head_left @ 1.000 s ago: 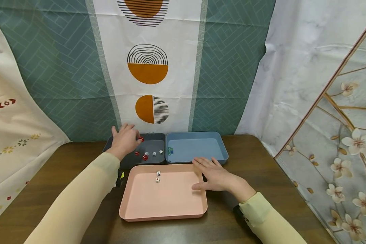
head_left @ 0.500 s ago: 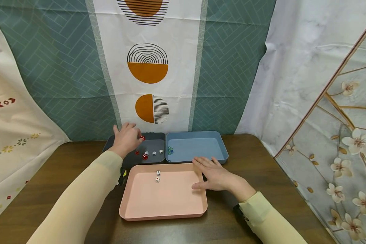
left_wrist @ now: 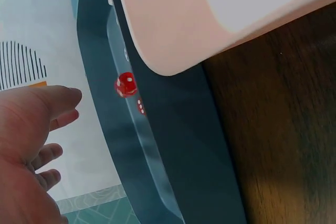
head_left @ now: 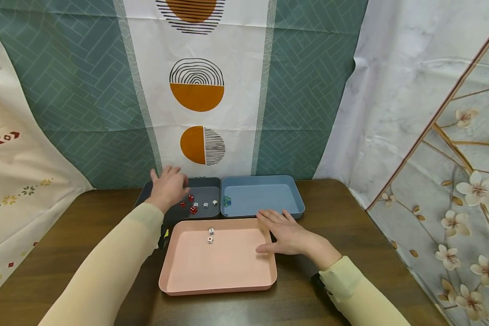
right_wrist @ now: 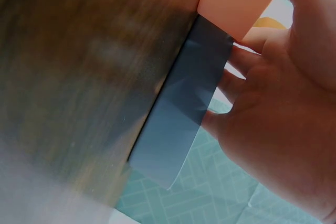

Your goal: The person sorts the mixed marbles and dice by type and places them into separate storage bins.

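Observation:
In the head view my left hand [head_left: 169, 188] is over the left part of the dark grey tray [head_left: 211, 182], with no die in its fingers. Several dice lie in that tray, among them a red die [head_left: 191, 198], a larger red die [head_left: 193, 210] and a white die [head_left: 205, 205]. The left wrist view has the thumb and fingers apart, and a red die [left_wrist: 126, 85] sits in the tray beyond them. My right hand [head_left: 287, 235], fingers spread, rests at the right edge of the pink tray [head_left: 220, 290], which holds two white dice [head_left: 210, 240].
Right of the dark tray stands a blue tray [head_left: 265, 199] with a few blue-green dice [head_left: 227, 201] near its left wall. All the trays are on a brown wooden table [head_left: 334, 217]. Patterned cloth [head_left: 244, 90] hangs behind and at both sides.
The red die that my left hand was pinching has been let go and now lies in the dark tray with the other dice. My right hand has stayed in place.

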Demonstrator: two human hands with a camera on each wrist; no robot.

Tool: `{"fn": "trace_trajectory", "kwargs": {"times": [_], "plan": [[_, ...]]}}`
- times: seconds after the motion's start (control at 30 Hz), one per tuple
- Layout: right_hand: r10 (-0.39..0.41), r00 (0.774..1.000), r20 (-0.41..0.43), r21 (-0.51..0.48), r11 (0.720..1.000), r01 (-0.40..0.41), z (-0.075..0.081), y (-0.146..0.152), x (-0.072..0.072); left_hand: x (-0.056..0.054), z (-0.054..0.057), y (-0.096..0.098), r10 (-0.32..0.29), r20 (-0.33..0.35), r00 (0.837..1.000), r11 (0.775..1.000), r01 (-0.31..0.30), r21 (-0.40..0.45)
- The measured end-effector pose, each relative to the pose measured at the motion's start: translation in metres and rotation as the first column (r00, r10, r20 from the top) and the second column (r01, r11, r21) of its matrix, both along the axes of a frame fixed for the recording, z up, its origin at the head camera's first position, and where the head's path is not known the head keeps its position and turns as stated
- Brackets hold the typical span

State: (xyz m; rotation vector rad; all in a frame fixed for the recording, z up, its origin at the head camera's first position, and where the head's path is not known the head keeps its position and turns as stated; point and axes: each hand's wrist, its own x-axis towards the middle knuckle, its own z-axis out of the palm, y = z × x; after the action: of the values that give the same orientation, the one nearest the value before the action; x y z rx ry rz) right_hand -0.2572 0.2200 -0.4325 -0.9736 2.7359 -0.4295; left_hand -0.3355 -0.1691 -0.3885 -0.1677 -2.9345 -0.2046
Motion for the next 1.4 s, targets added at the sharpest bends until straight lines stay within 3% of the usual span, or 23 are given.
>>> {"fn": "trace_trajectory", "kwargs": {"times": [0.3,0.87,1.4], "plan": [[0.011,1.000,0.002,-0.013,1.000,-0.011,0.000,0.002,0.000,0.005,0.004,-0.001,-0.017,-0.001,1.000,1.000,0.017,-0.013],[0.012,1.000,-0.006,-0.017,1.000,-0.012,0.001,0.001,0.001,0.029,0.009,0.006,-0.102,-0.027,0.994,0.995,0.102,-0.001],[0.012,1.000,0.000,-0.017,1.000,-0.012,0.002,0.000,0.002,0.054,0.001,0.021,-0.194,-0.076,0.978,0.981,0.194,-0.008]]}}
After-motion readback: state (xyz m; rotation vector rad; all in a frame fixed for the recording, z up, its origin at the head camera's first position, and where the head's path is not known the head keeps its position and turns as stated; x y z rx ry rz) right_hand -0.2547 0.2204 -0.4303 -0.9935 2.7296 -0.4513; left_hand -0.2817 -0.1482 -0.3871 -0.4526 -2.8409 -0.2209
